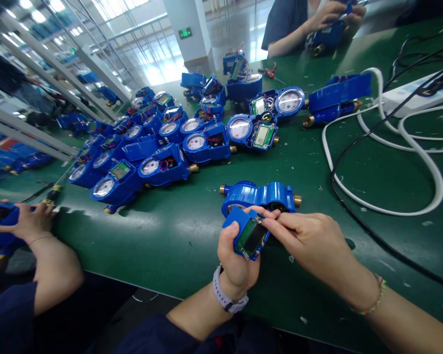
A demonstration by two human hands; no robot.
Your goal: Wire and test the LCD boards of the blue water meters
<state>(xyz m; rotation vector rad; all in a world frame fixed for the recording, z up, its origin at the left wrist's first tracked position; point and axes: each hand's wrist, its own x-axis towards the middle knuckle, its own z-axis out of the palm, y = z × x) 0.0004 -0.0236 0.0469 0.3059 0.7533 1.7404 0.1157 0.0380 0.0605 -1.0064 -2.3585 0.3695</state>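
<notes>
A green mat covers the table (177, 236), which stands in a bright hall with tall windows, grey metal railings at the left and a green exit sign on a white pillar; on the mat lies a crowd of blue water meters (162, 142), too many and too overlapped to count exactly, well over a dozen, several with their round dials and small green displays showing; one white cable (421, 162) loops at the right beside a black cable (358, 216), near a white power strip (409, 96); two other people are at work, one's hand (29, 221) at the left edge on a blue part, another's hands (332, 14) at the far side on a meter; close to the near edge, the left hand (236, 255) is curled round a blue display module (248, 236), its green screen facing up, long axis slanting from lower left to upper right; the right hand (310, 241) pinches the module's upper corner with fingertips closed; just behind lies one blue meter body (260, 194), long axis left to right, brass ends outward.
</notes>
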